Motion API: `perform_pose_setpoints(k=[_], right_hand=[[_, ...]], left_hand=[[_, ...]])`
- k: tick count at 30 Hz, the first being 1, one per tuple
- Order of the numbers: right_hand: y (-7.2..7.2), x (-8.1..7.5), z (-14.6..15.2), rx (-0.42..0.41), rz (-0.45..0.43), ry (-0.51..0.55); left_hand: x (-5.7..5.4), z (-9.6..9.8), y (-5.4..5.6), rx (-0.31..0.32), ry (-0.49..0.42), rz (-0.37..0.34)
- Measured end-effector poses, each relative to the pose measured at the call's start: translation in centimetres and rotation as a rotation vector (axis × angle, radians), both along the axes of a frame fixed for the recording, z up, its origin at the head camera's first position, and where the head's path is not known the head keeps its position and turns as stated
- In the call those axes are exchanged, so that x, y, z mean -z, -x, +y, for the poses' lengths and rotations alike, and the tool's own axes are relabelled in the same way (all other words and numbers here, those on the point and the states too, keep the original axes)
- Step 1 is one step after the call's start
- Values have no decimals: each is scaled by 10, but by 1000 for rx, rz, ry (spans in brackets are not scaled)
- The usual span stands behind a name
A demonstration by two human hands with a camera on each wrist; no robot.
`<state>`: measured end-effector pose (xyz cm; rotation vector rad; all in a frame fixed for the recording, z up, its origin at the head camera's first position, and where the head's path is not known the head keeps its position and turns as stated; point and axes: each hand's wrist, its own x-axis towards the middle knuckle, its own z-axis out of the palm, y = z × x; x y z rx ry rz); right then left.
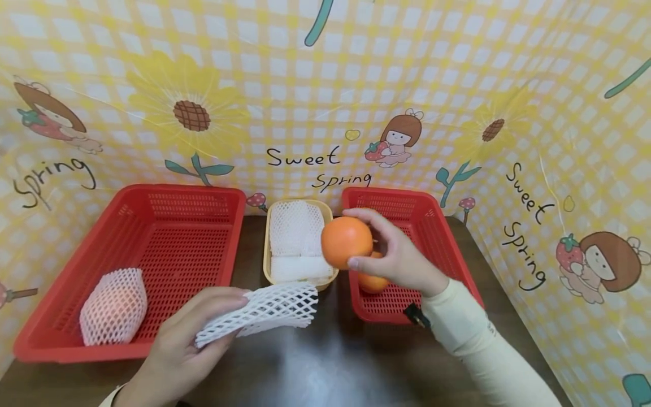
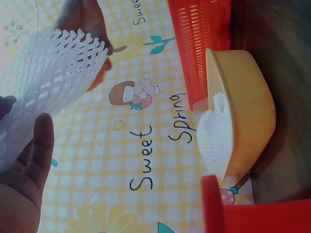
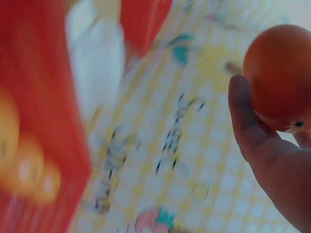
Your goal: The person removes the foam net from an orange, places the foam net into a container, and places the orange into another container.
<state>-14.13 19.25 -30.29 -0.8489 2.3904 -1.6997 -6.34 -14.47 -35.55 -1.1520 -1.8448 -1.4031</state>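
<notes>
The person's two hands are apart, each with a hold. The left hand (image 1: 185,330) pinches a white net (image 1: 277,302) near one end, its free mouth towards the right. The right hand (image 1: 402,254) grips an orange (image 1: 347,240) between thumb and fingers, up off the bench (image 1: 305,373), by the gap between the tub (image 1: 267,249) and the right basket (image 1: 396,305).

The likeliest trouble is at the net's mouth: it looks rather flat, so if the orange met it like that, the rim could fold inwards or a strand tear. A one-ended pinch might also let the soft net buckle or slip back. The orange's skin looks smooth, and a loosened grip could drop it onto the bench or the spare nets (image 1: 296,223). Fingers wrapped round its side could snag in the mesh and drag the net off again.
</notes>
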Motion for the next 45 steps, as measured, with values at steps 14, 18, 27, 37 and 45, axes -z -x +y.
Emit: perform_pose_setpoints(k=[14,18,27,37,45], right_hand=[[94,25,65,357,60,-555],[119,40,84,416,21,-645],[148,77,108,459,-104,-780],[160,110,115,470,-208,-777],[161,120,109,493,-201,-786]], left_hand=[[9,-10,-4,-38,30,-77],[6,-13,-4,-23,21,-45],[6,-29,-5,-8,-31,-25],[9,-36,-12,-118,3,-56],[9,-37,-13,-127,21,-68]])
